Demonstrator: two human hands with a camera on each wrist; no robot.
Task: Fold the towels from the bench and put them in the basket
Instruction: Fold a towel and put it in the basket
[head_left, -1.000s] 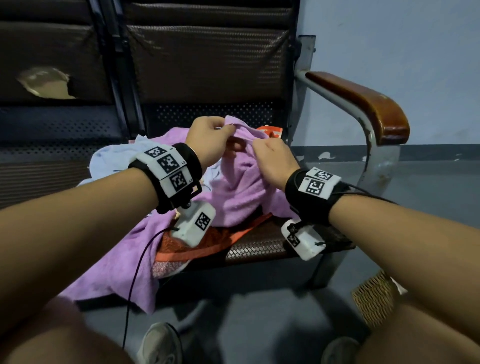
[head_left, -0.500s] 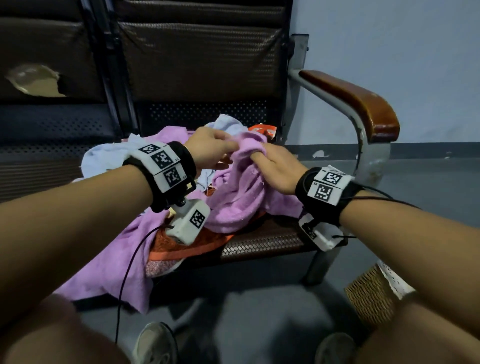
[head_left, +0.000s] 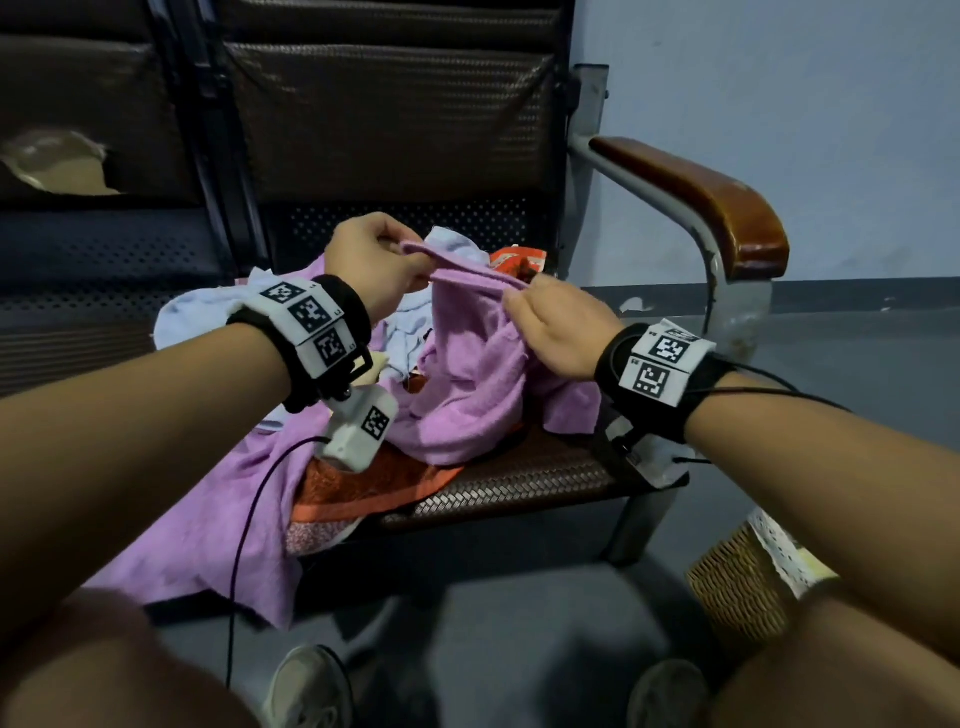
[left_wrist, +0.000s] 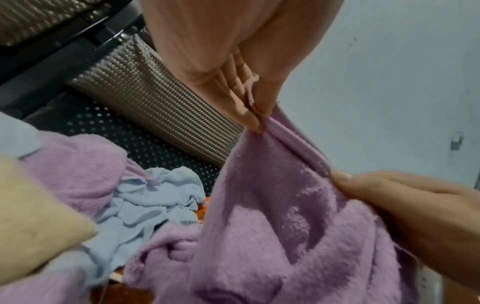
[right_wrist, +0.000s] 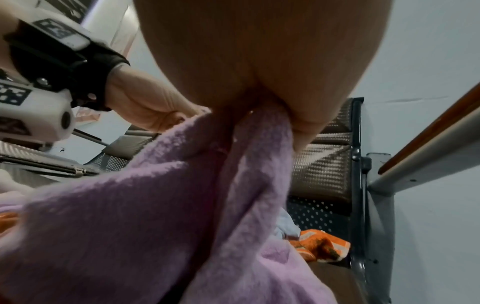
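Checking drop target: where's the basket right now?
Head view, lower right: the woven basket sits on the floor beside the bench leg, partly hidden behind the person's right forearm, below the wooden armrest.

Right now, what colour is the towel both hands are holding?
Lilac purple towel, pinched by left hand and right hand; clearest in head view.

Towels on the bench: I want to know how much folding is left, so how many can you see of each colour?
Purple: 2, the held towel and the hanging towel
Blue towel: 1
Orange towel: 1
Cream towel: 1
Total: 5, though the heap may hide joins or more.
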